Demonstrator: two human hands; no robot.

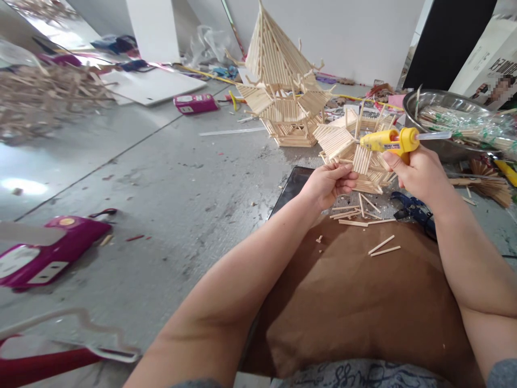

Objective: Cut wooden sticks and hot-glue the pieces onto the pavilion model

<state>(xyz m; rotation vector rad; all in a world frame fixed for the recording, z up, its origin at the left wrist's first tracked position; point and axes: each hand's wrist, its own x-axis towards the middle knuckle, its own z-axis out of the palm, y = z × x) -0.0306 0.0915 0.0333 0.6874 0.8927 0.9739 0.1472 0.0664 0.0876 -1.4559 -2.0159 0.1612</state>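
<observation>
My right hand [422, 172] is wrapped around a yellow glue gun [385, 141], with a clear glue stick jutting from its back. Its nozzle points left, at a partly built model of thin wooden sticks [371, 175] with slanted roof panels. At that model's near left edge, my left hand [333, 183] is closed, thumb and fingers pinched together. What lies between those fingertips is too small to make out. Loose cut sticks [351, 215] lie just below the model, near dark blue cutters [416, 210].
Behind stands a taller stick pagoda [288, 102] with a pointed roof. A metal bowl [412, 99] of bagged sticks is at right. Purple power strips [196, 103] and a stick heap [48, 99] lie leftward. A brown cloth [363, 302] covers my lap.
</observation>
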